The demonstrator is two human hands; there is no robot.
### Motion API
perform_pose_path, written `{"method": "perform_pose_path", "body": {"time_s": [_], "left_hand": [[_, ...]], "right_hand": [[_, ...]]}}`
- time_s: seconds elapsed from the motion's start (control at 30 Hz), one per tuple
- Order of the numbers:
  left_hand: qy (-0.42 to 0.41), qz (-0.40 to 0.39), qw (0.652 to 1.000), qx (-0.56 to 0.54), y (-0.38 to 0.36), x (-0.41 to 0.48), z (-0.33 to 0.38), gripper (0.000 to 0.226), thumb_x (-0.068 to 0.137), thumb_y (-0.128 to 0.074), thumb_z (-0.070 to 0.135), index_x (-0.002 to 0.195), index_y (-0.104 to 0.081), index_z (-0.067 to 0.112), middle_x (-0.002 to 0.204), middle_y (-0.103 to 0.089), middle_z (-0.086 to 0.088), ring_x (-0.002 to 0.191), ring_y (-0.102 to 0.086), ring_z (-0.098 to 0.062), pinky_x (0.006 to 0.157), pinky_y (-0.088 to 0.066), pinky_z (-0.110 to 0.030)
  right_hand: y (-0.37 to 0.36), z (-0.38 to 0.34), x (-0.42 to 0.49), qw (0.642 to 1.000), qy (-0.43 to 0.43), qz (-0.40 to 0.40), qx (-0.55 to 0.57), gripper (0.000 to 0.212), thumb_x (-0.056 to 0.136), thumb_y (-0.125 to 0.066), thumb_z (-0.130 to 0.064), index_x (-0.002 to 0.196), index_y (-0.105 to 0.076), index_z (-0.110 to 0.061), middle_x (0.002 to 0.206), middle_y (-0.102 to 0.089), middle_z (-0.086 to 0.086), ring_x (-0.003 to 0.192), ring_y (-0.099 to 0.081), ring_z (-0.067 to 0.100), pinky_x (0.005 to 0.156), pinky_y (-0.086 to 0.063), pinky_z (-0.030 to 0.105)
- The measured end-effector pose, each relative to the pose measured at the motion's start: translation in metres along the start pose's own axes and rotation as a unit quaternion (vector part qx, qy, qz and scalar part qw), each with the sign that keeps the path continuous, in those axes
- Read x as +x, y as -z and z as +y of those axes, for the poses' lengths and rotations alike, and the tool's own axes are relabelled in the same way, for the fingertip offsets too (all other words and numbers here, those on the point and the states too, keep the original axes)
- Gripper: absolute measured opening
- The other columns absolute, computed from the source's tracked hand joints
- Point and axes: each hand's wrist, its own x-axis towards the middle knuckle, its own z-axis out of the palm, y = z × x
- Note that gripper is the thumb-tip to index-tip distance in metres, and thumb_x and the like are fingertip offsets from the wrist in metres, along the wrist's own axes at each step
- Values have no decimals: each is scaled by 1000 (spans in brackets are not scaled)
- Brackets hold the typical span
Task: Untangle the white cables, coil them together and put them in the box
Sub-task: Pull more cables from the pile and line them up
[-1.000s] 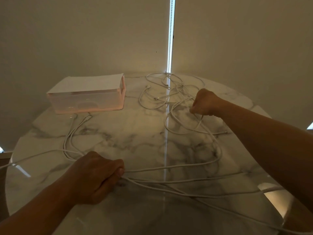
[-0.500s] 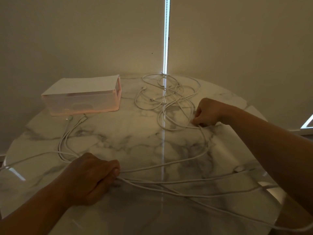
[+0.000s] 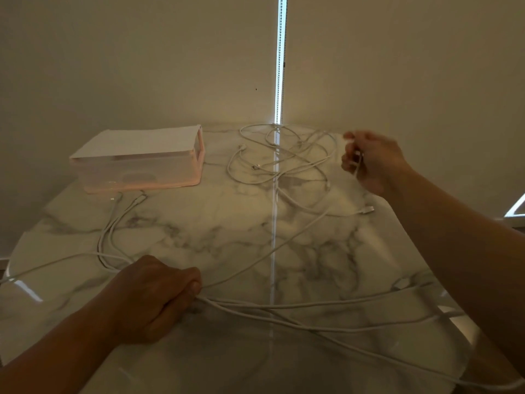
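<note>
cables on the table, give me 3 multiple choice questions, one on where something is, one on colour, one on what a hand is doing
1. Where does the box stand on the table?
A) far left
B) far right
C) near edge, in the middle

2. What colour are the cables?
A) black
B) white
C) red

3. What is the left hand doing?
A) lying flat and open
B) gripping a bunch of cables
C) lifting the box

Answers:
1 A: the box sits at the far side, left of the loose tangle.
2 B: every strand in view is white.
3 B: its fingers curl round several strands that fan out to the right.
</note>
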Motion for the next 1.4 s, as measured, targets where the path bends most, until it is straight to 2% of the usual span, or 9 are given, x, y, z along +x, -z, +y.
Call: {"method": "perform_pose_path", "body": {"time_s": [0.1, 0.33, 0.53, 0.67, 0.8, 1.07, 1.2, 1.27, 1.4], "left_hand": [[2, -5, 1000, 0, -1, -1, -1, 26, 102, -28, 35, 80, -40, 30, 57, -46, 5, 47, -48, -17, 47, -34, -27], [7, -11, 1000, 14, -2, -2, -1, 31, 103, -27, 34, 78, -43, 27, 56, -46, 5, 48, -47, -17, 48, -33, -25], [11, -11, 999, 32, -2, -1, -1, 36, 103, -25, 36, 75, -45, 26, 56, -48, 5, 50, -49, -16, 48, -35, -26], [10, -10, 1000, 25, -3, -2, -1, 38, 103, -25, 35, 74, -48, 24, 56, -48, 5, 50, -49, -16, 48, -35, -26], [6, -4, 1000, 6, -3, -2, -3, 30, 102, -28, 34, 78, -44, 26, 57, -46, 5, 48, -48, -16, 47, -36, -28], [-3, 0, 1000, 2, -4, -2, -1, 27, 103, -28, 34, 80, -41, 28, 57, -46, 4, 48, -47, -17, 48, -35, -28], [-3, -3, 1000, -5, -3, -2, -3, 30, 103, -28, 35, 79, -44, 27, 57, -46, 5, 47, -48, -15, 46, -37, -30], [0, -4, 1000, -12, -4, -2, -4, 30, 103, -27, 35, 79, -44, 27, 57, -46, 5, 47, -48, -15, 44, -38, -31], [-3, -8, 1000, -2, -4, 0, -4, 27, 103, -27, 36, 80, -40, 30, 57, -46, 5, 48, -49, -15, 44, -39, -31]], "right_hand": [[-9, -15, -7, 995, 81, -46, 47, 23, 104, -40, -13, 95, -60, -12, 73, -61, 5, 61, -58, 18, 54, -49, 27], [0, -19, 4, 993, -60, 4, -102, 24, 100, -50, -27, 94, -64, -8, 51, -35, -3, 47, -39, 14, 41, -35, 20], [-5, -32, 0, 996, 48, -67, 25, 23, 104, -43, -19, 100, -65, -14, 76, -64, 0, 62, -59, 15, 56, -51, 27], [1, -12, 8, 995, -75, -20, -62, 23, 101, -41, -11, 89, -61, -8, 67, -47, 1, 50, -42, 13, 45, -40, 23], [10, -3, 6, 968, -165, -61, -181, 26, 102, -40, -21, 96, -61, -8, 52, -26, -5, 42, -20, 10, 36, -21, 21], [3, -26, -8, 992, 26, -126, 13, 25, 105, -37, -14, 90, -57, -17, 74, -54, -1, 64, -52, 16, 63, -50, 32], [10, -18, -2, 995, -11, 4, -97, 17, 100, -45, -7, 95, -61, -5, 75, -59, 10, 62, -56, 21, 63, -56, 36], [21, -9, 1, 961, -39, 94, -259, 15, 91, -53, -4, 100, -62, 5, 88, -67, 20, 69, -63, 28, 64, -56, 36], [13, -2, -23, 786, 94, 102, -602, 38, 89, -57, -18, 123, -60, -2, 124, -62, 18, 111, -58, 34, 91, -46, 35]]}}
